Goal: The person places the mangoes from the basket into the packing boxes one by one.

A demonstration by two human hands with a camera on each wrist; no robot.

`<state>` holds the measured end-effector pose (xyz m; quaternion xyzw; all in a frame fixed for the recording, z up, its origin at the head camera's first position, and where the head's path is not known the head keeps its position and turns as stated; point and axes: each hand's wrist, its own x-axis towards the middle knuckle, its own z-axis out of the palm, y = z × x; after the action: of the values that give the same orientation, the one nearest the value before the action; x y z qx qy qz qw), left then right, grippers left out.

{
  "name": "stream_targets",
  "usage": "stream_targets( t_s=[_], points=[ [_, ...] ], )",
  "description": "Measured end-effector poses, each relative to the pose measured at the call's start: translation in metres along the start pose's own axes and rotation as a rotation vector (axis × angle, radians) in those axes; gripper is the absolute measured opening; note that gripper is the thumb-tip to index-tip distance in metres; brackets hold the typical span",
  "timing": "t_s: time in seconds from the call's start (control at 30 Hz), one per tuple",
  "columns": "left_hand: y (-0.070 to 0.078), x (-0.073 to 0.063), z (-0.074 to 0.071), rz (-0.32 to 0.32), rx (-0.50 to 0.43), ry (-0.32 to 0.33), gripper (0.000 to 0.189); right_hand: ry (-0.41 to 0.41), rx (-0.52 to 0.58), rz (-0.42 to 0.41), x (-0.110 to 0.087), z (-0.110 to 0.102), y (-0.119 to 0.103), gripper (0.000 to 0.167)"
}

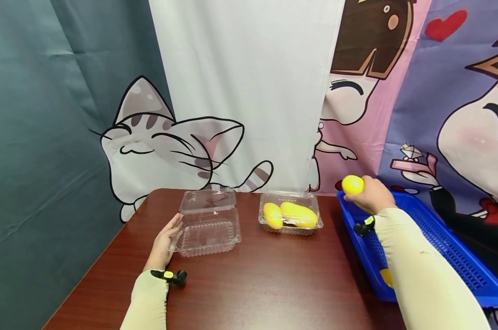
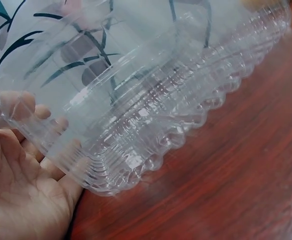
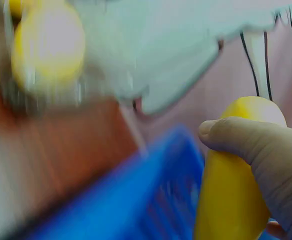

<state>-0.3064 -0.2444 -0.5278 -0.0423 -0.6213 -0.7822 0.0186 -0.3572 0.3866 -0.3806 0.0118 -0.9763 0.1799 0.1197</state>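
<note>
My right hand (image 1: 372,195) grips a yellow mango (image 1: 352,184) above the near-left part of a blue basket (image 1: 434,229). In the right wrist view the thumb lies across the mango (image 3: 233,195). My left hand (image 1: 166,242) rests against the left side of a clear plastic clamshell box (image 1: 209,231), whose lid stands raised at the back. Through its wall the left wrist view shows the fingers (image 2: 61,167) loosely extended along the box. Right of it, a second clamshell box (image 1: 290,198) holds yellow mangoes (image 1: 299,214).
Another yellow mango (image 1: 386,277) lies inside the basket, partly hidden by my right sleeve. The brown table (image 1: 257,284) carries both boxes, with the basket along its right side. Behind hangs a printed cartoon curtain (image 1: 253,91).
</note>
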Motion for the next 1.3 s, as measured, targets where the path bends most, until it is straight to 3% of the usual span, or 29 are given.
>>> stream_targets(
  t_s=[0.17, 0.4, 0.63, 0.83, 1.1, 1.3],
  points=[
    [-0.002, 0.001, 0.004, -0.008, 0.035, 0.002, 0.056, 0.052, 0.033, -0.036, 0.013, 0.019, -0.058, 0.085],
    [-0.003, 0.001, 0.005, -0.001, 0.037, 0.028, 0.056, -0.007, 0.069, -0.157, 0.019, 0.066, -0.146, 0.086],
    [-0.002, 0.001, 0.003, 0.000, 0.083, 0.022, 0.055, -0.075, 0.121, -0.270, 0.007, 0.115, -0.229, 0.093],
    [-0.003, 0.001, 0.002, -0.008, 0.081, 0.019, 0.055, -0.083, 0.050, -0.367, -0.010, 0.140, -0.295, 0.094],
    [-0.001, 0.002, 0.002, -0.013, 0.099, 0.052, 0.054, -0.085, 0.023, -0.396, -0.040, 0.168, -0.356, 0.093],
    [0.000, 0.000, 0.006, -0.013, 0.128, 0.068, 0.053, -0.137, -0.003, -0.394, -0.062, 0.196, -0.376, 0.092]
  ],
)
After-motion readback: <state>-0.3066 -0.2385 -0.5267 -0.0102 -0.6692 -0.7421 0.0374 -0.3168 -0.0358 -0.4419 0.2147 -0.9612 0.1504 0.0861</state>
